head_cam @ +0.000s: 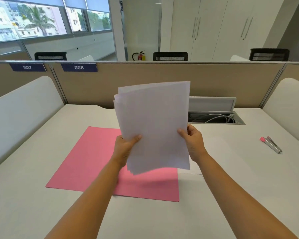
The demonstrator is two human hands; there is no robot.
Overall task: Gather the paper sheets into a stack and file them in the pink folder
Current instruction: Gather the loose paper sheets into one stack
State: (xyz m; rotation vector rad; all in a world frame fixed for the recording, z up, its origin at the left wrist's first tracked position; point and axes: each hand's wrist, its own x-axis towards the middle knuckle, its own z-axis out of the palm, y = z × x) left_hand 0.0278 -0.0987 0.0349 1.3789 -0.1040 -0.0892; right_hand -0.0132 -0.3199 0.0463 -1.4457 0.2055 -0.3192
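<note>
A stack of white paper sheets (pixel 154 125) is held upright in the air above the desk, its top edges slightly fanned and uneven. My left hand (pixel 125 146) grips the stack's left edge, thumb on the front. My right hand (pixel 192 141) grips the right edge the same way. The pink folder (pixel 91 161) lies flat and closed on the white desk (pixel 231 178), directly below and behind the sheets; its middle part is hidden by the paper and my left forearm.
A metal stapler with a pink end (pixel 271 144) lies at the right of the desk. An open cable tray (pixel 214 117) with cords sits at the back. Beige partition panels (pixel 145 80) and white side dividers (pixel 21 107) enclose the desk.
</note>
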